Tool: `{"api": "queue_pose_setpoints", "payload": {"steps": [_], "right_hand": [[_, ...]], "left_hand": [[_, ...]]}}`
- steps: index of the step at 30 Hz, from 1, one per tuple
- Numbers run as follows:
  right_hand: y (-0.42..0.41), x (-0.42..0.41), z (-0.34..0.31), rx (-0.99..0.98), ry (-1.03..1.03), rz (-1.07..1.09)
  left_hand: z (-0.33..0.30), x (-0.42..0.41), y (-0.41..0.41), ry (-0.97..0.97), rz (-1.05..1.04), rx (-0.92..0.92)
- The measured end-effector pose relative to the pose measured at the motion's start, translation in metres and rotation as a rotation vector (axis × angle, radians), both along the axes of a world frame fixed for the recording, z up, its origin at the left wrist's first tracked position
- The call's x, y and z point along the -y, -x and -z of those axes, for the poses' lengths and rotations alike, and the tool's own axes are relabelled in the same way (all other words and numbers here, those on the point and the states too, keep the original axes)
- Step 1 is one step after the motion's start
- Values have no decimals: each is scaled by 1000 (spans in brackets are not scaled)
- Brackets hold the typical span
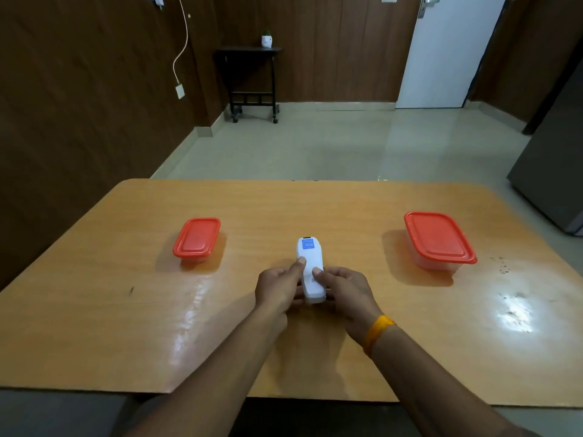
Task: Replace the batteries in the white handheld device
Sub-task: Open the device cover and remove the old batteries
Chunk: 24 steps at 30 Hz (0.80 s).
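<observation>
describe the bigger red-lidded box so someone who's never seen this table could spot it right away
Start at the wooden table and look to the person's right side, past the white handheld device. There sits a clear container with a red lid. It is larger and squarer than the red-lidded box on the left.

We count one white plastic handheld device with a blue label (310, 266), and two bare hands on it: one left hand (279, 288) and one right hand (345, 293). We count two clear plastic containers with red lids, a smaller one to the left (196, 237) and a larger one to the right (439, 236). One orange band (377, 334) circles the right wrist. All of it sits over one glossy orange-brown wooden table (126, 326). Beyond, we count one small black side table (249, 77) bearing one white potted plant (267, 39), and one white door (448, 52).
</observation>
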State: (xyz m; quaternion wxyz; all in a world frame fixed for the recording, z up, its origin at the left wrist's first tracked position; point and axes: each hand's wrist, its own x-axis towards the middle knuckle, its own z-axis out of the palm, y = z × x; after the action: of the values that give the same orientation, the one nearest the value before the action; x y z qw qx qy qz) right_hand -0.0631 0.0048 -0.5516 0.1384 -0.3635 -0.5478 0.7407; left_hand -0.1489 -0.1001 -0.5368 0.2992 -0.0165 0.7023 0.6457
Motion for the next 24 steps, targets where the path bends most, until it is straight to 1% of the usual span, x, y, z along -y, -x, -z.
{"api": "queue_pose_setpoints", "payload": {"steps": [3,6,9,11,16,19,24], "right_hand": [[-21,11,-14,-61,21,-7],[-29,11,-24,-82,-28,-9],[-30,12,-25,-104,-77,19],[-28,13,-22,-122,-102,48],[-21,17,-14,-142,-144,95],[-15,15,-10,-153,-163,102],[-10,12,-3,-165,-261,105]], "left_hand": [[-10,11,-18,-97,27,32],[-17,14,-29,-159,54,46],[-19,14,-32,-201,77,-1],[-17,13,-33,-199,77,-27],[-11,6,-31,-206,54,-20],[-8,3,-25,-190,50,-67],[-2,-1,-19,-127,56,-150]]}}
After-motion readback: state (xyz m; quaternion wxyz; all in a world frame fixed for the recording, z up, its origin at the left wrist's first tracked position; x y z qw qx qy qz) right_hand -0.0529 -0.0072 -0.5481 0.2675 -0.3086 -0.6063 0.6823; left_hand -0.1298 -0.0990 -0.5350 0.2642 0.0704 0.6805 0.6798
